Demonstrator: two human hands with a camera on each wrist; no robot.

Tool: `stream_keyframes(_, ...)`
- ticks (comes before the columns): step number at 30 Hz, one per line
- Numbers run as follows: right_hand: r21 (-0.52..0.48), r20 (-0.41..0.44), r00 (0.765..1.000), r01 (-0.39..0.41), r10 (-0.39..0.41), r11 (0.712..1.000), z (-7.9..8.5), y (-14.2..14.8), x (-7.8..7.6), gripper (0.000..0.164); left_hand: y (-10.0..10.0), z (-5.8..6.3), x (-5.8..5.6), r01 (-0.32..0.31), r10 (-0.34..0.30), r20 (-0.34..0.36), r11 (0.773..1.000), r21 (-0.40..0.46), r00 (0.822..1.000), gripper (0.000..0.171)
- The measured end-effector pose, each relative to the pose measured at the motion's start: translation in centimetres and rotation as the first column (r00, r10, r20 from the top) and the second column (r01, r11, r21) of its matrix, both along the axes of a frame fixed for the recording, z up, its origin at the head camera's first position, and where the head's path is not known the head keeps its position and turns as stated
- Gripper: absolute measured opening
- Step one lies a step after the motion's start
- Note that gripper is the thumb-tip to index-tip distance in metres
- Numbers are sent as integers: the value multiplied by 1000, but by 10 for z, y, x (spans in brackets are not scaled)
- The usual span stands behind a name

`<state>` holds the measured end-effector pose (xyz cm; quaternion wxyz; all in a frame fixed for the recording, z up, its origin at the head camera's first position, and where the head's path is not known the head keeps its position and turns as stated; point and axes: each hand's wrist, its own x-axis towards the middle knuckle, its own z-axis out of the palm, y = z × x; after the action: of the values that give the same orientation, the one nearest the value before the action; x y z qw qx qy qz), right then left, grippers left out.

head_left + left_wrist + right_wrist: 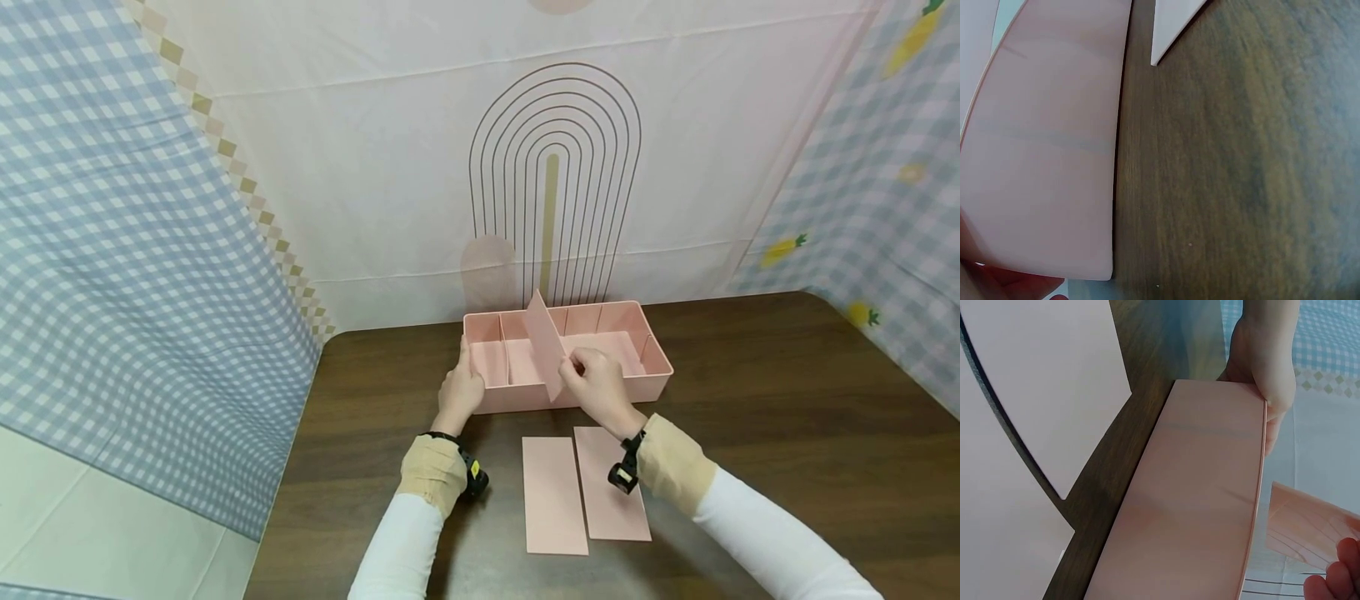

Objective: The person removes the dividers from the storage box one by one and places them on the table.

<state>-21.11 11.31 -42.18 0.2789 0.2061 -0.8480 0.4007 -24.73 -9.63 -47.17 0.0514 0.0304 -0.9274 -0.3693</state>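
Observation:
A long pink box (517, 400) sits near the back of the table, a thin divider (505, 352) standing across its left part. My left hand (460, 390) grips the box's left end, its index finger along the outer side. Between thumb and fingers, my right hand (598, 387) pinches the near edge of a pink divider panel (545, 346). This panel is upright and tilted, rising above the box's rim near the middle. Whether its lower edge touches the box floor cannot be seen. In the right wrist view, the fingertips (1338, 575) of that hand overlap the panel (1310, 522).
Two flat pink panels (555, 496) lie side by side on the dark wooden table (360, 467), in front of the box. The right forearm passes over the right-hand panel (607, 500). A white patterned cloth (375, 208) hangs behind the table, with checked cloth (150, 233) at the left.

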Motion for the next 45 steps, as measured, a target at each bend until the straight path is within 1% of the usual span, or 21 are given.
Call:
stream_keyframes(10, 1, 13, 1000, 7, -7, 1000, -4, 7, 8, 31, 1, 0, -1, -8, 8, 7, 1000, -6, 1000, 58)
stream_keyframes(16, -5, 16, 1000, -12, 12, 1000, -6, 11, 13, 31, 1, 0, -1, -11, 11, 3, 1000, -14, 1000, 57)
stream_keyframes(23, -14, -19, 999, -31, 31, 999, -9, 15, 17, 32, 0, -1, -2, -10, 10, -1, 1000, -13, 1000, 57)
stream_keyframes(32, -3, -79, 997, -15, 15, 1000, -13, 22, 21, 33, 0, 0, -1, -1, 1, -1, 1000, -4, 1000, 57)
stream_keyframes(40, -10, -97, 995, -7, 6, 1000, -14, 26, 25, 31, 1, -1, -1, -14, 14, 0, 1000, -10, 1000, 56)
stream_keyframes(45, -10, -97, 995, 1, -2, 1000, -14, 27, 28, 30, 1, -1, -2, -5, 5, 0, 1000, -6, 1000, 56)
